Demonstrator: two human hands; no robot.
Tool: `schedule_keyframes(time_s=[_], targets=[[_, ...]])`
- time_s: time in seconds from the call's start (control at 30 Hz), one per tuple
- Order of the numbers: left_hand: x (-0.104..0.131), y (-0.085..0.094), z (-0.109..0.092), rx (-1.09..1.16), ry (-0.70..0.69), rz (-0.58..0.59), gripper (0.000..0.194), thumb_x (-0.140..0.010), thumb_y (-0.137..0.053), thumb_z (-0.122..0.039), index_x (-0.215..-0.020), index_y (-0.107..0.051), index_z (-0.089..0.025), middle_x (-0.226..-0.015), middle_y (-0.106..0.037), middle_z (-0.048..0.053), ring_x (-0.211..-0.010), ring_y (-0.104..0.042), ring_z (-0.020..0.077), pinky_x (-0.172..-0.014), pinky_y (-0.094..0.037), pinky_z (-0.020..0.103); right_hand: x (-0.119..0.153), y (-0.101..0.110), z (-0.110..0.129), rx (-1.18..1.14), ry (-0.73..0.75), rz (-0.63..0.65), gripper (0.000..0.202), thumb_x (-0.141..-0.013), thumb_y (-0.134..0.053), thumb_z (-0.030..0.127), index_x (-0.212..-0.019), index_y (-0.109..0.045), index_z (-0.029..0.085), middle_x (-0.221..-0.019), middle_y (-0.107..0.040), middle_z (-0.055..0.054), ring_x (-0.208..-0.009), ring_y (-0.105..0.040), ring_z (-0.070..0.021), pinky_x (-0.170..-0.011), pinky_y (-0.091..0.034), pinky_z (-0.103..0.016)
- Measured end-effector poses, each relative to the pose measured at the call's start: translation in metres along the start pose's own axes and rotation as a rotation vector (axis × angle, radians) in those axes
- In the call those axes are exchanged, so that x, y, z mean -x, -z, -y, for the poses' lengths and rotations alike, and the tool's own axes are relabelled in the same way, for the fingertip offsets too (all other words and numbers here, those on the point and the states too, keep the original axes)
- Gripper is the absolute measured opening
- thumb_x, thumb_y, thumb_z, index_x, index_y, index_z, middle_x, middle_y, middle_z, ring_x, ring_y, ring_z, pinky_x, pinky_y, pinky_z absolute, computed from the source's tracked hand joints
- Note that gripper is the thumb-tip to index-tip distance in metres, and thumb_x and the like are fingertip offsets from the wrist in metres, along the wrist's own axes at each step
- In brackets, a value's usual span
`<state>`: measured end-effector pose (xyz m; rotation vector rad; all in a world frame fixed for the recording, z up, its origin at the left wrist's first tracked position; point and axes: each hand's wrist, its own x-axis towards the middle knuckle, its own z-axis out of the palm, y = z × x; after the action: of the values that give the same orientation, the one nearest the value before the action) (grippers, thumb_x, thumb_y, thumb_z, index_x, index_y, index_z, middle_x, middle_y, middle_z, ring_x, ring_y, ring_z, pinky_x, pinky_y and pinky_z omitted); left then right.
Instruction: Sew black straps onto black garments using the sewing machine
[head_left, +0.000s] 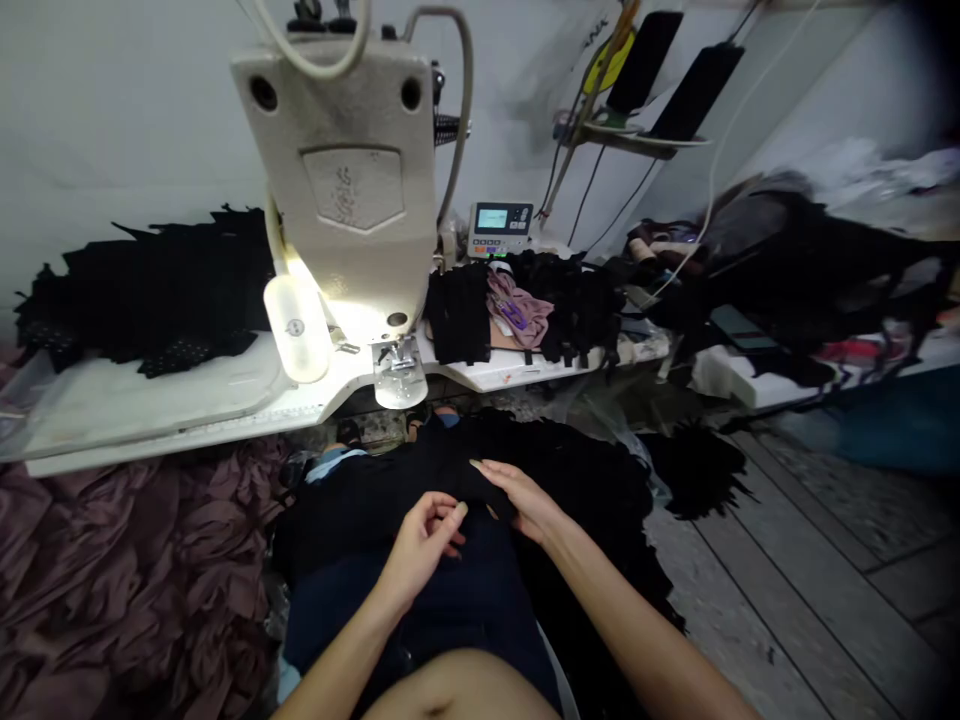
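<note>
Black cloth (390,500) lies across my lap, over dark blue trousers. My left hand (426,540) is closed, with thumb and forefinger pinched at the near edge of the cloth and the other fingers curled beneath. My right hand (521,498) grips a folded part of the same cloth, its thumb on top and most fingers hidden under the fabric. A small gap separates the two hands. Beyond them, above the lap, is the sewing machine (349,200), with its presser foot (401,355) over the table edge and no cloth visible under it.
Black cut pieces (165,280) are piled on the machine table (225,385) at left. Mauve cloth (135,580) heaps below it. Black bundles (457,310) and a control panel (501,230) stand right of the machine. Thread cones (694,90) hang above; a phone (742,328) lies farther right.
</note>
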<state>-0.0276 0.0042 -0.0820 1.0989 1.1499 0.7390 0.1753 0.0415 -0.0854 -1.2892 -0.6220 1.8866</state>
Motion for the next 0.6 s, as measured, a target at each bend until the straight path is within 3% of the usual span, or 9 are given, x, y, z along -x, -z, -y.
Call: schedule_keyframes(time_s=[0.07,0.2,0.27,0.33,0.43,0.5,0.6], targets=[[0.0,0.003,0.001,0.018,-0.004,-0.047,0.056,-0.088,-0.073,-0.07,-0.11,-0.069,-0.019,-0.091,-0.066,0.004,-0.073,-0.067,0.0168,-0.055,-0.053,0.024,0.006,-0.01,0.004,-0.006,0.006,0.036,0.043,-0.077,-0.093,0.058,-0.094,-0.077,0.021,-0.083,-0.078,0.0,-0.067,-0.068,-0.0139,-0.059,-0.05,-0.022],[0.004,0.01,-0.004,0.031,-0.042,-0.073,0.045,-0.082,-0.085,-0.061,-0.082,-0.069,-0.018,-0.093,-0.066,0.005,-0.085,-0.064,0.0176,-0.069,-0.052,0.025,0.016,-0.02,0.011,0.08,0.021,0.167,0.047,-0.076,-0.096,0.055,-0.099,-0.079,0.018,-0.092,-0.08,-0.003,-0.075,-0.072,-0.0161,-0.07,-0.053,-0.025],[0.006,0.01,-0.007,0.064,-0.026,-0.05,0.045,-0.079,-0.088,-0.058,-0.088,-0.069,-0.019,-0.092,-0.068,0.004,-0.084,-0.066,0.0174,-0.073,-0.054,0.027,0.018,-0.02,0.012,0.109,0.039,0.172,0.048,-0.076,-0.095,0.055,-0.101,-0.079,0.018,-0.094,-0.08,-0.004,-0.078,-0.072,-0.0168,-0.072,-0.054,-0.025],[0.007,0.009,-0.007,0.108,0.012,-0.018,0.05,-0.079,-0.088,-0.06,-0.101,-0.068,-0.02,-0.087,-0.068,0.002,-0.075,-0.067,0.0165,-0.067,-0.054,0.027,0.018,-0.018,0.009,0.128,0.052,0.157,0.046,-0.079,-0.093,0.056,-0.099,-0.078,0.018,-0.093,-0.079,-0.003,-0.079,-0.072,-0.0175,-0.071,-0.053,-0.025],[0.008,0.009,-0.007,0.142,0.047,0.004,0.051,-0.081,-0.084,-0.065,-0.095,-0.066,-0.019,-0.075,-0.067,0.001,-0.062,-0.064,0.0148,-0.054,-0.047,0.023,0.014,-0.015,0.004,0.181,0.059,0.144,0.046,-0.081,-0.09,0.059,-0.097,-0.078,0.018,-0.09,-0.078,-0.003,-0.08,-0.072,-0.0197,-0.07,-0.054,-0.027],[0.008,0.012,-0.01,0.141,0.034,-0.013,0.048,-0.083,-0.083,-0.063,-0.086,-0.068,-0.018,-0.07,-0.066,0.001,-0.062,-0.062,0.0142,-0.056,-0.047,0.023,0.01,-0.012,0.002,0.245,0.1,0.088,0.048,-0.079,-0.089,0.063,-0.096,-0.079,0.019,-0.09,-0.079,-0.004,-0.083,-0.073,-0.0221,-0.073,-0.055,-0.03],[0.004,0.018,-0.022,0.143,-0.017,-0.069,0.042,-0.081,-0.087,-0.056,-0.081,-0.072,-0.017,-0.077,-0.068,0.001,-0.073,-0.064,0.0152,-0.069,-0.053,0.026,0.008,-0.009,0.005,0.335,0.289,-0.12,0.054,-0.072,-0.09,0.068,-0.096,-0.082,0.021,-0.097,-0.081,-0.007,-0.093,-0.074,-0.0269,-0.084,-0.058,-0.037]])
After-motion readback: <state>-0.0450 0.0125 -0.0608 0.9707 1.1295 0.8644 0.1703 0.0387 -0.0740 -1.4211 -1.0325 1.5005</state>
